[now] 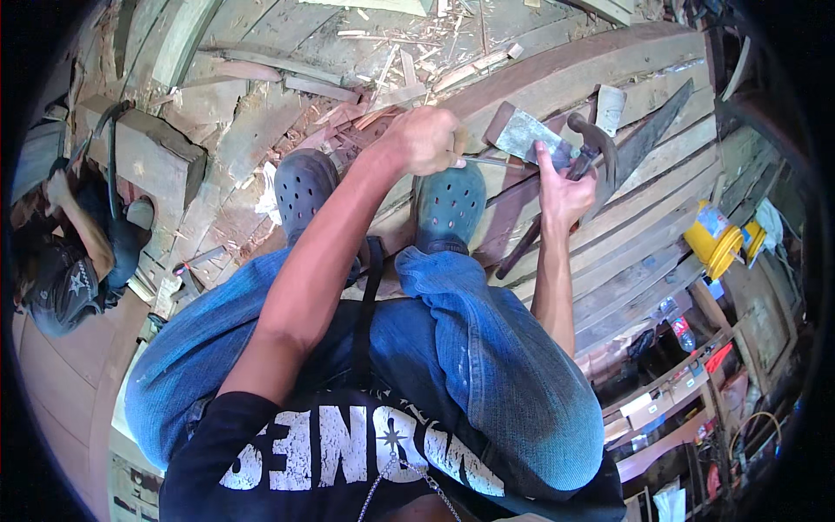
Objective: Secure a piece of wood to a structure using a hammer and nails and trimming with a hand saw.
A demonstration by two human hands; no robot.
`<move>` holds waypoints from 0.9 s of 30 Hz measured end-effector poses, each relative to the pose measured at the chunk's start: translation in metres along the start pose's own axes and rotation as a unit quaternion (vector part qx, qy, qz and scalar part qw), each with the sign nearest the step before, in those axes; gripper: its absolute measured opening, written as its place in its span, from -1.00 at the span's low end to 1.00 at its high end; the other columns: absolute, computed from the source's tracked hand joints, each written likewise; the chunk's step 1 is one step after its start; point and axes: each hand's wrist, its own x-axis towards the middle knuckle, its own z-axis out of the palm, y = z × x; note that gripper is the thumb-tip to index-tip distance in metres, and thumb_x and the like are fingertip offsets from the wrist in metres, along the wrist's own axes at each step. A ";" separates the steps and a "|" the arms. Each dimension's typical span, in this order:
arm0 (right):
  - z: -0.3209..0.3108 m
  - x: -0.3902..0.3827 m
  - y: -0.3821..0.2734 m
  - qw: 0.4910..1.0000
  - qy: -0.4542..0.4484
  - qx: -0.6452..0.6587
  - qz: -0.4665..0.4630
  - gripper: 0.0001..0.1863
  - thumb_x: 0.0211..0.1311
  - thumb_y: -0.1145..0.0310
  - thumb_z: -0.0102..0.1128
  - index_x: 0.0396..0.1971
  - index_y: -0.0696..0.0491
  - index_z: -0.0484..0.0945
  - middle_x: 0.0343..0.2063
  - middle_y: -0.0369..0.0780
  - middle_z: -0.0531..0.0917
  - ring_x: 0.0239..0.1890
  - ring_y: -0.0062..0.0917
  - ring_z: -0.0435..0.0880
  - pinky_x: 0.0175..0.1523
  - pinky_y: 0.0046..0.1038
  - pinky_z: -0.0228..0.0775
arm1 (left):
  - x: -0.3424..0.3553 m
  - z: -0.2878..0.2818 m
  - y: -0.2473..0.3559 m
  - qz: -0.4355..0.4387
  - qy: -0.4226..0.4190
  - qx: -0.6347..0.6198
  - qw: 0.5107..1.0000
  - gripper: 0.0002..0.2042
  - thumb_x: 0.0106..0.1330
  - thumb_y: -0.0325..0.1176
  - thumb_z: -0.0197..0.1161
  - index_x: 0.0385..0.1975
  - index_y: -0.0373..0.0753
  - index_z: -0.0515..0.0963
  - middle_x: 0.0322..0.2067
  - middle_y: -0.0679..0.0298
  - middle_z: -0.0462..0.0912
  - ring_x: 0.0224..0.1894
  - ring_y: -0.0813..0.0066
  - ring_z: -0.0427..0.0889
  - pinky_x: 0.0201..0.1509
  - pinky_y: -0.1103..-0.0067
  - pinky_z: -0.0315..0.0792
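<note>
My left hand (424, 142) is closed around a thin metal rod-like tool (497, 163), which points right above my right shoe (450, 204). Its far end passes near my right hand, and its kind is unclear. The fingers of my right hand (567, 189) wrap a claw hammer (595, 143) close below its head, with the dark handle running down past my wrist. My right thumb reaches up to a grey-white flat block (527, 133) with a brown end; whether it is held or only touched, I cannot tell. A dark saw blade (651, 139) lies just beyond the hammer.
Long boards (639, 222) fill the right side, beside a thick curved beam (565, 74). Wood chips (404, 70) litter the far floor. Another person (78, 252) works at left near a heavy timber block (143, 152). Yellow containers (715, 239) stand at right.
</note>
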 end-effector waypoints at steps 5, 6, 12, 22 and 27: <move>0.008 0.001 0.012 0.998 0.043 0.023 -0.042 -0.36 -0.40 -0.03 0.63 -0.44 0.18 0.54 -0.57 -0.26 0.59 -0.53 -0.53 0.55 -0.30 -0.47 0.45 | -0.001 0.002 -0.009 0.030 0.013 -0.018 0.999 -0.82 0.01 -0.28 0.42 -0.43 -0.17 0.63 -0.43 0.14 0.67 -0.30 0.20 0.66 -0.14 0.35 0.51; 0.008 0.003 0.016 0.998 0.041 0.021 -0.045 -0.36 -0.40 -0.03 0.63 -0.44 0.18 0.54 -0.57 -0.26 0.59 -0.53 -0.53 0.55 -0.30 -0.47 0.45 | -0.001 0.003 -0.012 0.028 0.010 -0.020 0.999 -0.82 0.01 -0.29 0.42 -0.42 -0.17 0.64 -0.43 0.14 0.67 -0.30 0.20 0.66 -0.14 0.35 0.51; 0.000 0.013 0.007 0.980 -0.174 0.017 -0.096 -0.21 -0.45 0.15 0.70 -0.14 0.24 0.54 -0.32 -0.24 0.66 -0.41 -0.67 0.53 -0.32 -0.59 0.45 | -0.006 -0.004 -0.011 -0.020 -0.026 0.009 0.999 -0.81 0.00 -0.29 0.42 -0.40 -0.16 0.65 -0.47 0.12 0.67 -0.31 0.18 0.67 -0.18 0.35 0.50; 0.002 0.034 -0.010 0.947 -0.270 -0.047 -0.169 -0.24 -0.52 0.04 0.70 -0.28 0.22 0.55 -0.61 -0.38 0.52 -0.59 -0.66 0.41 -0.40 -0.56 0.39 | -0.012 -0.002 -0.017 -0.004 -0.060 -0.014 0.998 -0.79 0.00 -0.24 0.44 -0.42 -0.18 0.65 -0.48 0.12 0.67 -0.32 0.16 0.66 -0.23 0.34 0.49; 0.008 0.033 -0.024 0.917 -0.252 -0.058 -0.305 -0.26 -0.50 0.18 0.65 -0.17 0.19 0.56 -0.46 -0.29 0.61 -0.51 -0.59 0.52 -0.35 -0.51 0.45 | -0.016 -0.004 -0.020 -0.022 -0.055 -0.032 0.998 -0.80 -0.01 -0.26 0.45 -0.43 -0.18 0.65 -0.48 0.13 0.67 -0.32 0.18 0.66 -0.24 0.34 0.49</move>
